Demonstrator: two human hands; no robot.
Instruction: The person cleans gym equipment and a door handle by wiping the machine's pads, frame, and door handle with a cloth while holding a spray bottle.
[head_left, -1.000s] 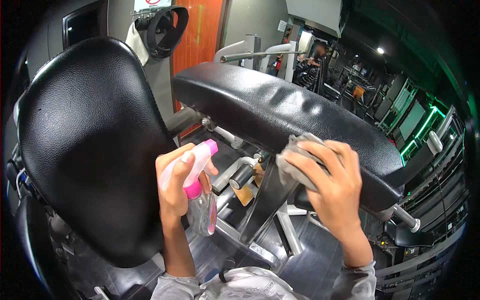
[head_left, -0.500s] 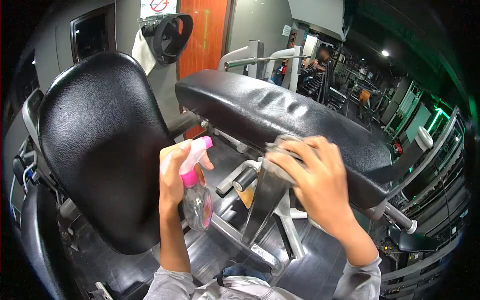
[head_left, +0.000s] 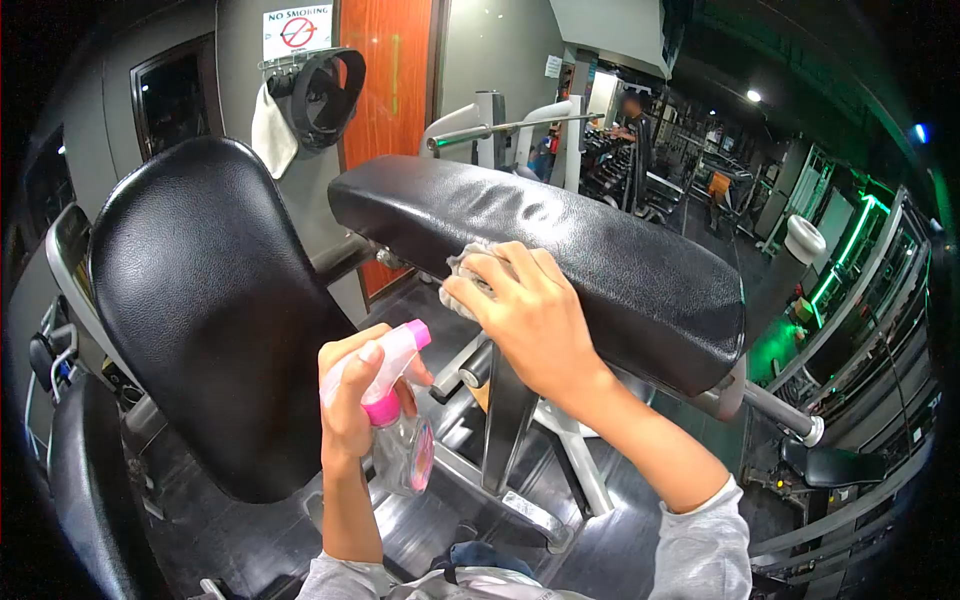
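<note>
My left hand is wrapped round the neck of a clear spray bottle with a pink and white trigger head, held upright in front of the black seat pad. My right hand grips a crumpled grey cloth and presses it against the near side of the long black padded cushion. Part of the cloth is hidden under the fingers. Below that hand, a dark metal post of the machine runs down to the floor.
Grey frame tubes spread over the dark floor under the cushion. On the back wall hang a white towel and a black belt-like item, beside an orange door. A person stands far off near dumbbell racks.
My right hand has moved left and up with the cloth, from above the post to the cushion's near side. The left hand still holds the bottle, and the view has shifted slightly.
</note>
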